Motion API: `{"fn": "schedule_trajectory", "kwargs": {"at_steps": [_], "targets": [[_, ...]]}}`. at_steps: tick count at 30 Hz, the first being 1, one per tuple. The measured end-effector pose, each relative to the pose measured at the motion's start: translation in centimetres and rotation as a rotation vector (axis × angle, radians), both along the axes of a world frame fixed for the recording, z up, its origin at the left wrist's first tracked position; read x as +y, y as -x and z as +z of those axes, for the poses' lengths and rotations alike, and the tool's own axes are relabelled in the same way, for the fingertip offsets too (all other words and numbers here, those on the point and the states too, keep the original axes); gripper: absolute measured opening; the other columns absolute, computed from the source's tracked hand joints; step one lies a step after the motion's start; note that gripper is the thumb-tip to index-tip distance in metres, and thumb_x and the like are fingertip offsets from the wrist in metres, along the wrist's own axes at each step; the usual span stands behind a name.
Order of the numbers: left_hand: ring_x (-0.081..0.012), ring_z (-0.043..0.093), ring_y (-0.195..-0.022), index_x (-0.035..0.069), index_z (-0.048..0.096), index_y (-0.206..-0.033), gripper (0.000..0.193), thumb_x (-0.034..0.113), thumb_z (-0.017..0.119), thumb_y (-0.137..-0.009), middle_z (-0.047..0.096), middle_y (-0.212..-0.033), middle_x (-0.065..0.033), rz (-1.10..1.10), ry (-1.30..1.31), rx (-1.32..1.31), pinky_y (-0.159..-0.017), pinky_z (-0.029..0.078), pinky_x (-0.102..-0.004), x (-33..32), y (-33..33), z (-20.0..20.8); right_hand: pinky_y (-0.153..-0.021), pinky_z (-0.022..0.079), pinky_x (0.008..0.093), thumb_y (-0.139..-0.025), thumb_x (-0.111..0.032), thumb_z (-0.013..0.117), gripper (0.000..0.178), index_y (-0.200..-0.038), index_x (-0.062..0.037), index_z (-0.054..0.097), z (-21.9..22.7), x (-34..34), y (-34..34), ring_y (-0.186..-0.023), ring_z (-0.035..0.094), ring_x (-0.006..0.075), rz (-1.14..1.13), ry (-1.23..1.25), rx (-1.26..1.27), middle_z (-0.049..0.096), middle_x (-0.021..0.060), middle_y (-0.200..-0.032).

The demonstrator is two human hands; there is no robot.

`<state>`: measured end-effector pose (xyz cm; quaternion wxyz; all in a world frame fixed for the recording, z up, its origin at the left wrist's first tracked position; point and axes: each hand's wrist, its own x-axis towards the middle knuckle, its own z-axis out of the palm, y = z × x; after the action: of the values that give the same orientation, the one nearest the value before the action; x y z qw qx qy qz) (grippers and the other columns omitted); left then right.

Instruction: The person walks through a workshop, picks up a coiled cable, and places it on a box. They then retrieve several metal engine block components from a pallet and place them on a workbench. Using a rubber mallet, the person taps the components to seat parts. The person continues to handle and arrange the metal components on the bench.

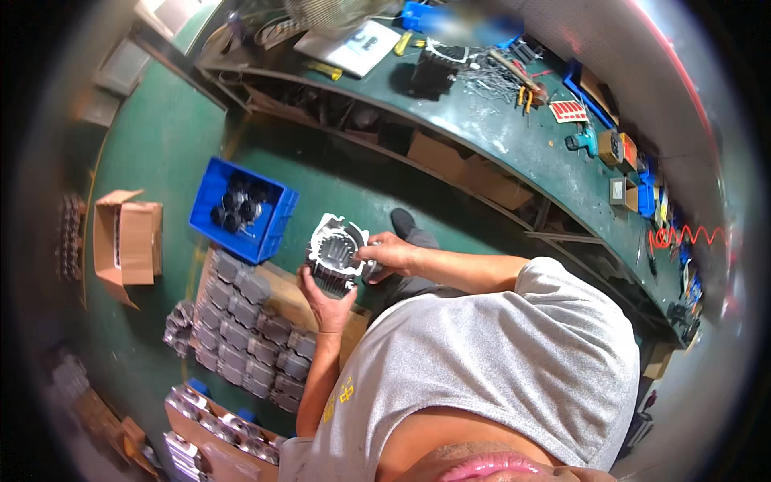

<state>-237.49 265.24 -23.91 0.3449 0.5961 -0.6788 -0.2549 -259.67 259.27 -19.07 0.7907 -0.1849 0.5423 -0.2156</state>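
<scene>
In the head view, the metal shell (336, 255) is just left of the middle, toward 9 o'clock. The left hand (324, 304) grips it from below. The right hand (390, 254) is at its rim, at 3 o'clock; I cannot tell if it grips.

Work on this shell seems unfinished, as it is not put down. Grey parts (234, 332) sit in rows at 8 o'clock from it, and a blue bin (233, 243) holds dark parts (241, 206) at 10. I cannot tell which are done.

Fingers hide some of the shell, and a grey bit by the right hand is unclear.
</scene>
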Motion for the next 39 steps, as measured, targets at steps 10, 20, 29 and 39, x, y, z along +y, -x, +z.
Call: {"fn": "schedule_trajectory", "kwargs": {"at_steps": [10,20,29,39], "targets": [[-0.0398,0.054,-0.126,0.005,0.036,-0.153,0.093,0.010,0.084,-0.074,0.054,-0.137,-0.0264,-0.203,-0.412,-0.051,-0.107,0.044,-0.0476,-3.1,9.7,-4.5,-0.071,0.061,0.0394,-0.079,-0.018,0.077,0.035,-0.112,-0.0073,0.072,-0.7,-0.8,26.1,-0.083,0.069,0.0173,-0.282,0.195,0.311,0.072,0.0068,-0.091],[-0.0149,0.067,-0.088,-0.006,0.049,-0.138,0.060,0.005,0.075,-0.085,0.067,-0.099,-0.0098,-0.023,-1.130,0.135,-0.077,0.056,-0.0297,-0.2,8.4,-11.5,-0.061,0.057,0.0302,-0.077,-0.016,0.076,0.027,-0.101,-0.0048,0.072,-4.7,-3.3,55.6,-0.069,0.064,0.0140,-0.480,0.196,0.624,0.069,0.0049,-0.082],[-0.0149,0.066,-0.093,-0.007,0.050,-0.138,0.056,0.007,0.072,-0.090,0.069,-0.104,-0.0104,-0.070,-0.990,0.196,-0.086,0.054,-0.0290,-4.7,15.2,-9.0,-0.068,0.059,0.0343,-0.083,-0.021,0.070,0.027,-0.107,-0.0091,0.072,-1.5,-8.1,63.1,-0.077,0.066,0.0149,-0.280,0.174,0.622,0.070,0.0040,-0.091],[-0.0156,0.066,-0.095,-0.005,0.050,-0.139,0.056,0.008,0.073,-0.090,0.070,-0.106,-0.0120,-0.039,-1.072,0.199,-0.086,0.054,-0.0292,-5.6,19.2,-8.0,-0.065,0.058,0.0335,-0.085,-0.027,0.071,0.035,-0.116,-0.0097,0.073,-1.6,-8.6,63.6,-0.079,0.068,0.0157,-0.278,0.205,0.593,0.072,0.0057,-0.092]]}}
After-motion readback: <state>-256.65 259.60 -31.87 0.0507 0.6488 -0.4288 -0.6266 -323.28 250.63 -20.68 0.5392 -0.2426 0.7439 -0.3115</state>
